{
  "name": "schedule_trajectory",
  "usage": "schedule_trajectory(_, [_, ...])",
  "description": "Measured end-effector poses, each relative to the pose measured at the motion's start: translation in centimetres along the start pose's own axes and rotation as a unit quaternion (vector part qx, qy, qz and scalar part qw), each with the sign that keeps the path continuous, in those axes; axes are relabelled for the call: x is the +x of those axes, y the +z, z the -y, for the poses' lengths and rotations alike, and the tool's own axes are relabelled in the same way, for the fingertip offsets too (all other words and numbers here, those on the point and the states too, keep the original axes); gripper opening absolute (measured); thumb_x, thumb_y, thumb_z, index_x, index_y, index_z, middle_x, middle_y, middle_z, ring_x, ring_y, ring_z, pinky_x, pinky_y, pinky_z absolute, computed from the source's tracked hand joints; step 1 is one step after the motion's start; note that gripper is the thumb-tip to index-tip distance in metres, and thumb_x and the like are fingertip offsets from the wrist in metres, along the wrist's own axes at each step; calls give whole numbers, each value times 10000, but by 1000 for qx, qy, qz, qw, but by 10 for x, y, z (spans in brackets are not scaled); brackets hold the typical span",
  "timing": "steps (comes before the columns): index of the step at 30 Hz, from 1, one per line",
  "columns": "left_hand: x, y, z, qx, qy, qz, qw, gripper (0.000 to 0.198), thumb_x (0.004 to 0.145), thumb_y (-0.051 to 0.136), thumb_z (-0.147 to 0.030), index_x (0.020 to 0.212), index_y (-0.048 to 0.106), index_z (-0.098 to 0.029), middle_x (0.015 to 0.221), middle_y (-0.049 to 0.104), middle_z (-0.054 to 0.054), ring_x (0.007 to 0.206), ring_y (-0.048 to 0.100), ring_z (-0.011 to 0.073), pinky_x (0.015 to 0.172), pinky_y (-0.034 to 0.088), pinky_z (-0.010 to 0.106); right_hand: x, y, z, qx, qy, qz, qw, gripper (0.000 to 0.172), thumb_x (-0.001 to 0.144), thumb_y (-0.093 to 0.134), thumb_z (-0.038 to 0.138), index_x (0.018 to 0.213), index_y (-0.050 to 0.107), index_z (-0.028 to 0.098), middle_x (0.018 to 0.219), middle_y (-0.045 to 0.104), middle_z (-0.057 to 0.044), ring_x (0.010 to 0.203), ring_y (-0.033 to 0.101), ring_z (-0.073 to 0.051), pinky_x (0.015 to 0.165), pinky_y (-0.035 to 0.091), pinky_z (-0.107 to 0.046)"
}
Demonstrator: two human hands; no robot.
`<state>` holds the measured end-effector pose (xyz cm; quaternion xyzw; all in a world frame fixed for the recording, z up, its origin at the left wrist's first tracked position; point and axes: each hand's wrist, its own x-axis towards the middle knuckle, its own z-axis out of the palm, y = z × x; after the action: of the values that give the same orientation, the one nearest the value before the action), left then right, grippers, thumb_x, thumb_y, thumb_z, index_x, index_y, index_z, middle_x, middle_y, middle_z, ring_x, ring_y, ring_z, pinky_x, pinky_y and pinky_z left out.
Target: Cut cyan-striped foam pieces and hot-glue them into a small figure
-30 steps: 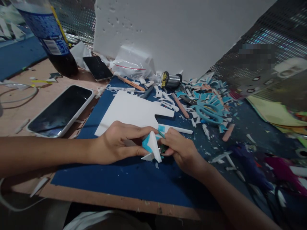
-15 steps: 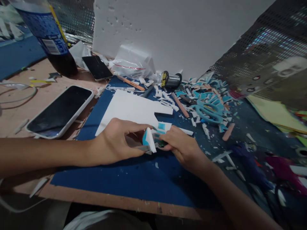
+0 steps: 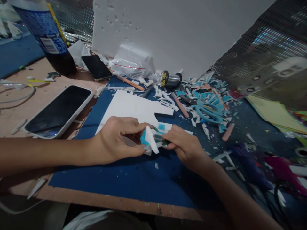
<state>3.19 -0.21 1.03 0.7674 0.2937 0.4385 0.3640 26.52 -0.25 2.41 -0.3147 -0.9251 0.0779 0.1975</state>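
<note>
My left hand [image 3: 122, 137] pinches a small white and light-blue foam piece [image 3: 151, 140] between thumb and fingers, above the blue cutting mat [image 3: 134, 182]. My right hand [image 3: 185, 145] is closed just to the right of that piece. Its fingers grip something greenish and partly see-through, mostly hidden, that I cannot make out. Behind both hands a white foam sheet [image 3: 129, 105] with a notched right side lies flat on the mat. A white strip with a light-blue patch [image 3: 161, 126] shows just beyond my right fingers.
Foam scraps [image 3: 211, 91] heap at the back right around blue-handled scissors [image 3: 207, 111]. A wire spool [image 3: 171, 80] lies near a plastic bag [image 3: 133, 62]. Left are a phone [image 3: 59, 110] and a cola bottle [image 3: 48, 38]. Glue guns [image 3: 251, 166] lie right; a white board [image 3: 155, 32] stands behind.
The foam piece has tilted a little and its white edge slants more. My right hand has shifted slightly right. A grey strip that showed left of the piece is no longer visible there.
</note>
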Motion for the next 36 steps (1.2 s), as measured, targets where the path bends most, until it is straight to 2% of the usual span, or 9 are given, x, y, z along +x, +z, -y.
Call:
schedule_trajectory(10, [-1,0,-3,13,32,4,999,323,759,669,-192,1072,692,-120,662,621,13,570,593,92,523,485,157,1,2,4,-7,-30,-33,999,270,976,333,187,796,534,167,655,586,-53,610,465,-163,568,391,-273])
schedule_trajectory(22, [-2,1,-2,35,46,27,998,372,737,699,-157,1098,671,-70,665,610,15,576,587,84,531,485,140,2,3,7,11,-24,-23,999,259,973,349,199,795,536,173,622,532,-23,576,416,-154,526,346,-267])
schedule_trajectory(29, [0,-1,-6,32,55,5,998,273,746,694,-175,1013,703,-118,675,646,29,568,588,94,526,485,167,0,2,2,10,-33,-40,999,295,974,330,211,765,538,193,625,558,-29,602,480,-165,573,385,-275])
schedule_trajectory(36, [-3,1,-4,29,68,7,997,311,772,680,-209,1071,682,-125,684,646,28,573,603,91,526,499,152,-2,3,3,19,-4,-27,999,330,971,328,235,758,576,188,648,582,-48,623,500,-177,599,418,-296])
